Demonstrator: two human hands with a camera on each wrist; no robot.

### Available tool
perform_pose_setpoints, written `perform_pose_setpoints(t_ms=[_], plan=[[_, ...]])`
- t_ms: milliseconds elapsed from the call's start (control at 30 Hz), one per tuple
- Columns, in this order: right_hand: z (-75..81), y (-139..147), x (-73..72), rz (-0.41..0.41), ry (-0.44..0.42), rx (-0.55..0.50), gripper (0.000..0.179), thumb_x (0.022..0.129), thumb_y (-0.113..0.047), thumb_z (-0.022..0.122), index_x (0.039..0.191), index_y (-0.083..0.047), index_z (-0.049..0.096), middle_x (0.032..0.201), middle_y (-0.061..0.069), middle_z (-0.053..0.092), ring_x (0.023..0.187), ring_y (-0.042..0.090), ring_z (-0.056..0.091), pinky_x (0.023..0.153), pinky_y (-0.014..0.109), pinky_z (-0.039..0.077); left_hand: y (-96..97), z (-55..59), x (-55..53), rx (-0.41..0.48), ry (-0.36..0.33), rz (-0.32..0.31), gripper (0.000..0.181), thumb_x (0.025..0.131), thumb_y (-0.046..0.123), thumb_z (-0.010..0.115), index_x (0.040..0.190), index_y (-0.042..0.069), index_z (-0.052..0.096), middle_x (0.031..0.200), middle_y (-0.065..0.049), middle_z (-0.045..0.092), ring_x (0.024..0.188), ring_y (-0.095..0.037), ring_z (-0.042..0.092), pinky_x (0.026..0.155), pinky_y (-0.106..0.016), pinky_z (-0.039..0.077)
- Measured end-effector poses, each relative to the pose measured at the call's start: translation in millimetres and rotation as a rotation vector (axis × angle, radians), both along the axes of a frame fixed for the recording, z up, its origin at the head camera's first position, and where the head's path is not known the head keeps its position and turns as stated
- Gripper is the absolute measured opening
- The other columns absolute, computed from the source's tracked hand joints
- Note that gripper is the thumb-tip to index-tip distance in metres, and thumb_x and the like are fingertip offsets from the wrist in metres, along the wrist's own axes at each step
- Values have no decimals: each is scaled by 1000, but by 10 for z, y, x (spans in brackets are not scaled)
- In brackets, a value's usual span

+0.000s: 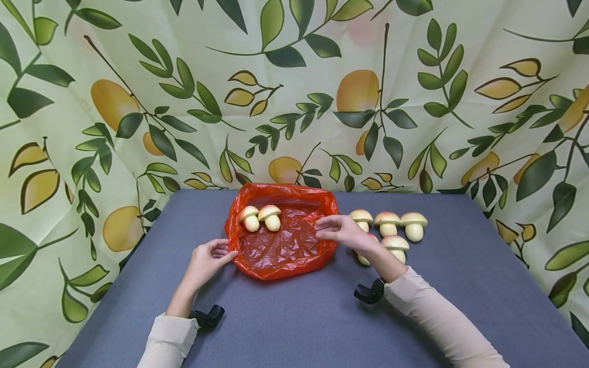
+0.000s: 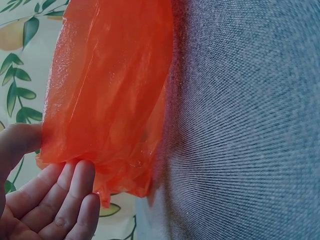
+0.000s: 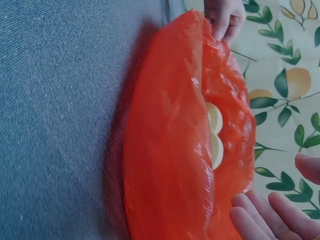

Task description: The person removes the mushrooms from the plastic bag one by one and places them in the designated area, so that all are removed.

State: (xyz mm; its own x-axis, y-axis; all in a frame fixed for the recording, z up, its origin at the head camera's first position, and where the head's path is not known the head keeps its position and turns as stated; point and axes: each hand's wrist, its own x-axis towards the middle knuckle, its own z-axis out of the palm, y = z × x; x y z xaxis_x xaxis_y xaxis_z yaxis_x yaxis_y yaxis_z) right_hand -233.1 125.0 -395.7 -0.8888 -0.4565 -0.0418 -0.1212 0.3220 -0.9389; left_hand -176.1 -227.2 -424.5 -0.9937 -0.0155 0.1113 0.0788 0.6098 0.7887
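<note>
A red plastic bag (image 1: pixel 276 268) lies with its mouth spread wide on the grey cloth. Inside, at its left, two toy mushrooms (image 1: pixel 270 219) with pale stems and reddish-yellow caps sit side by side. My left hand (image 1: pixel 206 260) pinches the bag's left rim between thumb and fingers. Over the bag's right rim reaches my right hand (image 1: pixel 338 230), fingers extended toward the inside and nothing held. In the right wrist view, the thumb stands apart from those fingers (image 3: pixel 262 215). The bag's front wall hides most of the mushrooms there.
Several more toy mushrooms (image 1: pixel 413 226) stand to the right of the bag, one partly hidden behind my right forearm. A leaf-and-fruit patterned curtain (image 1: pixel 299 102) rises behind the table (image 1: pixel 285 322) and along its sides.
</note>
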Motion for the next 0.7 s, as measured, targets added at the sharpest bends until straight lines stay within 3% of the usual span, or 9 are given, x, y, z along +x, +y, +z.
perform_pose_setpoints(t_ms=[233,333,467,700], plan=[[-60,-149,-26,26,-26,-15,42,90,-7,64,125,14,54,122,36,59,99,20,70,90,34,57,11,6,1,-2,-13,5,35,84,12,74,111,-7,65,98,-23,71,79,-7,65,72,-15,54],[-90,-230,-47,22,-31,3,41,89,-7,65,123,14,55,118,33,63,95,15,69,89,37,58,9,-4,-2,2,-4,4,34,83,10,74,110,-8,65,97,-23,71,77,-3,63,72,-15,54],[-122,-336,-66,16,-30,19,39,87,-6,66,119,14,58,112,30,67,90,11,69,87,35,58,6,-19,-10,3,12,1,33,83,8,74,109,-9,65,96,-23,71,75,0,62,72,-16,55],[-166,-475,-81,30,23,64,37,86,-5,68,115,15,60,107,29,69,92,18,71,75,21,56,4,-28,-16,-6,24,2,33,82,8,74,109,-8,66,94,-22,71,75,-2,64,71,-16,55]])
